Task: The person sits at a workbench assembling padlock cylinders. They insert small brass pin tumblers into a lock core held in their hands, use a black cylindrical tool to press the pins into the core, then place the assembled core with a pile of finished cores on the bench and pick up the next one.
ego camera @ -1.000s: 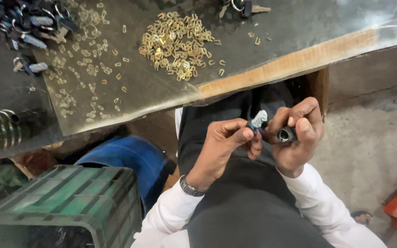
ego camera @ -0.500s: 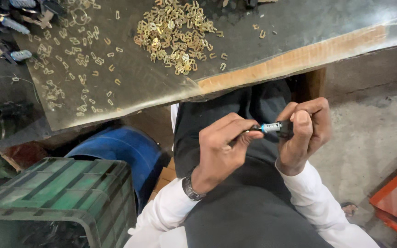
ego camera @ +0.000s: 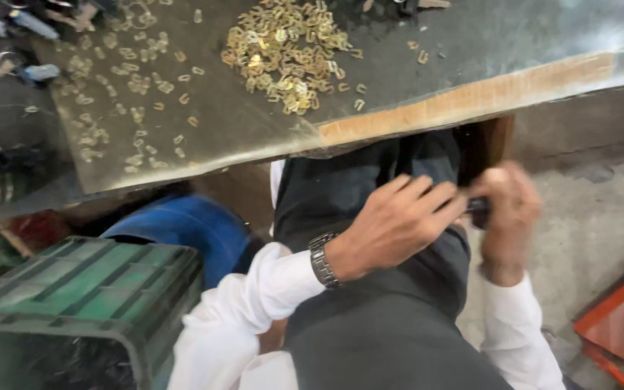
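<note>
Both hands have drawn closer together since the earlier frame, over the person's lap below the table (ego camera: pixel 471 97) edge. Left hand (ego camera: pixel 391 224) reaches across, fingers pinched toward the small dark part (ego camera: pixel 477 206). Right hand (ego camera: pixel 507 209), blurred, is closed around that part. Brass clips (ego camera: pixel 283 50) lie heaped on the table.

Clips (ego camera: pixel 283 50) on table (ego camera: pixel 471 101), crate (ego camera: pixel 88 289) left.
</note>
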